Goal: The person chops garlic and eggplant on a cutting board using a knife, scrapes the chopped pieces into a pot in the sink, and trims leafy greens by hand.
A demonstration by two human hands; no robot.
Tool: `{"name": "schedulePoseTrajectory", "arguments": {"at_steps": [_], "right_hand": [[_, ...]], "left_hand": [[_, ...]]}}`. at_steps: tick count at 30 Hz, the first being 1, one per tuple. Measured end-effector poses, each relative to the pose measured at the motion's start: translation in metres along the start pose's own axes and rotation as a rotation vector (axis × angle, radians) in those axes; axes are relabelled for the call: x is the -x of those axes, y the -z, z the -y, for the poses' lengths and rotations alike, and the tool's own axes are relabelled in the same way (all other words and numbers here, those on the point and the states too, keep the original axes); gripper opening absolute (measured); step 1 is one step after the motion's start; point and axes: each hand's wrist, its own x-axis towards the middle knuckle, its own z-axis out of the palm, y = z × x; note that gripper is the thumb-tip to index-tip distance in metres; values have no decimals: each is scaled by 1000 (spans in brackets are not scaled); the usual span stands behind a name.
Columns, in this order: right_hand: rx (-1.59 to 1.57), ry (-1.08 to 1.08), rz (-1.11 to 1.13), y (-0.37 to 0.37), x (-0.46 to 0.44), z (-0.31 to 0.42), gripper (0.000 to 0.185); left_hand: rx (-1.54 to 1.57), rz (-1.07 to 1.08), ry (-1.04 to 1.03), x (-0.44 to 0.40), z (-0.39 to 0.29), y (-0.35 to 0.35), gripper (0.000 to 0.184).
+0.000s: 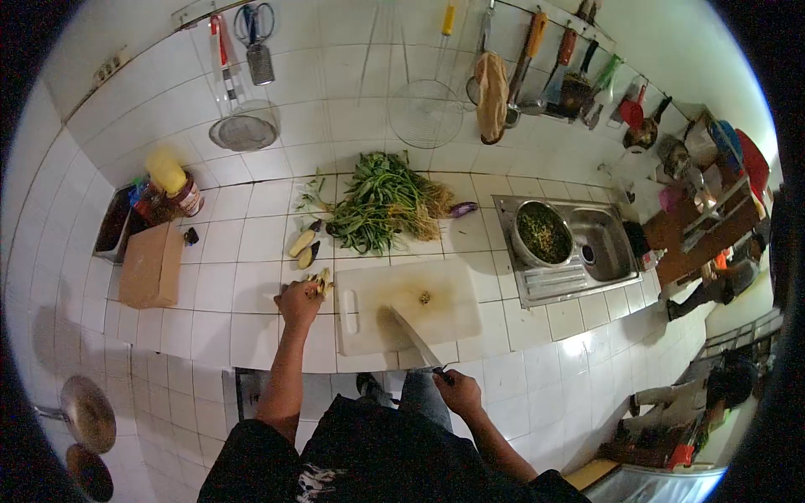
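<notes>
My left hand (pixel 299 303) is closed around some pale cut pieces (pixel 322 283), just left of the cutting board. In my right hand (pixel 458 391) is the handle of a knife (pixel 412 334), its blade pointing up and left over the board's lower part. The white cutting board (pixel 451 289) has brownish stains and one small round slice (pixel 425 297) on it. Two peeled eggplants (pixel 303 243) with dark ends lie above my left hand. Behind the board is a heap of leafy greens (pixel 377 201) with roots, and a purple eggplant (pixel 463 209) beside it.
A metal bowl (pixel 521 246) of chopped greens stands at the steel sink (pixel 604 239) on the right. At the left are a cardboard box (pixel 151 265) and jars (pixel 186 198). Utensils hang along the tiled wall. Two other people (pixel 671 407) are at the far right.
</notes>
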Motion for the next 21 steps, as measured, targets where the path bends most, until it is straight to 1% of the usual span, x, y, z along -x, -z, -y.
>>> {"name": "schedulePoseTrajectory", "arguments": {"at_steps": [1,2,3,4,6,7,8,10,12,14,16,18,20,21], "right_hand": [[-33,0,4,1,2,3,43],[-66,0,7,3,1,7,43],[-58,11,7,3,-1,9,43],[-21,12,20,1,-3,10,44],[22,20,27,-2,-9,11,45],[7,20,36,-3,-11,11,45],[-8,18,45,-3,-12,10,46],[28,27,49,-1,-13,13,46],[63,34,49,1,-15,13,47],[30,44,22,-2,-14,9,48],[30,43,-19,3,-13,12,47],[66,-31,45,5,-11,13,47],[38,-40,26,6,-8,12,46],[29,-17,-1,6,-6,11,45]], "left_hand": [[4,-9,10,-3,5,-2,24],[-19,22,-35,-8,2,0,24],[-41,54,-80,-12,1,-1,24],[-37,47,-72,-14,1,-3,24],[-30,58,-276,-19,-6,-5,23],[-99,91,-314,-20,-11,-5,20],[-93,85,-311,-20,-16,-5,20],[-209,62,-271,-21,-25,-4,15],[-202,39,-258,-21,-31,2,13],[-198,25,-244,-18,-28,-1,10],[-233,-75,-249,-21,-25,-10,7],[-242,-39,-261,-23,-23,-13,4],[-293,-78,-275,-21,-27,-13,4],[-289,-61,-284,-17,-29,-15,4]]}}
